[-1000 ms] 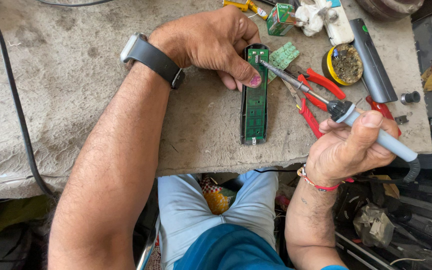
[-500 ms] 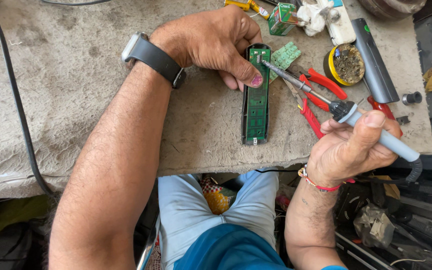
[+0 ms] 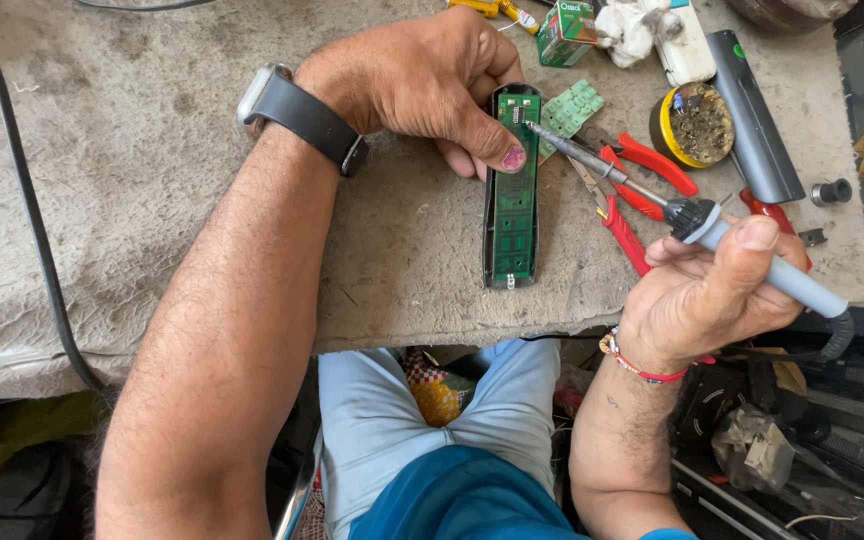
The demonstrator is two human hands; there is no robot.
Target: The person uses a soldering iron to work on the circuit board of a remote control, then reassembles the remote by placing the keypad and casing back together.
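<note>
A long green circuit board in a black remote-control shell (image 3: 513, 205) lies on the grey worktop. My left hand (image 3: 422, 80) presses on its upper end, thumb against the board's left edge. My right hand (image 3: 717, 290) grips a soldering iron (image 3: 742, 250) with a pale blue handle; its metal tip touches the top of the board. A black watch sits on my left wrist.
Red-handled pliers (image 3: 642, 180) lie right of the board, under the iron. A green rubber keypad (image 3: 572, 105), a yellow tin of flux (image 3: 697, 125), a black remote cover (image 3: 752, 115) and a small green box (image 3: 564, 22) stand behind. A black cable (image 3: 32, 230) runs down the left.
Nothing has visibly changed; both hands and the iron's tip hold the same places on the board.
</note>
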